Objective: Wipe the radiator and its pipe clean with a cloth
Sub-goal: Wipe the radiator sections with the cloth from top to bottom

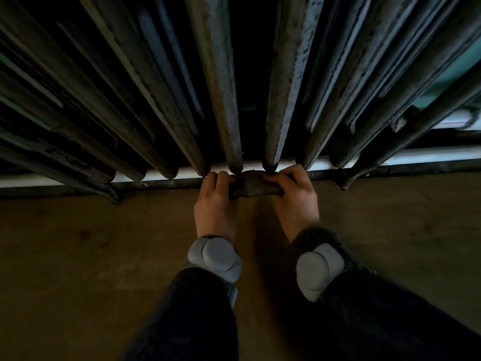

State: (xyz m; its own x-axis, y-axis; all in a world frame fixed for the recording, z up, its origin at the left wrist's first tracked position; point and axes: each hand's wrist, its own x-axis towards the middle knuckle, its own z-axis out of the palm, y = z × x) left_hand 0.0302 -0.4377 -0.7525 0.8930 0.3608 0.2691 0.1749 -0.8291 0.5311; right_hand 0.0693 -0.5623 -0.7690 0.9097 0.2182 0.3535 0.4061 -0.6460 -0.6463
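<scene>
Left grip (214, 204) and right grip (295, 201) pinch limp dark cloth (253, 188) over thin round pipe (161, 182), fingers curled; radiator (216, 87) columns pitted.

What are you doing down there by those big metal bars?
A person is cleaning an old grey metal column radiator. The left hand and the right hand each grip one end of a dark crumpled cloth, which is stretched between them. They hold it against the thin dark pipe that runs just above the brown floor, under the radiator's columns.
</scene>
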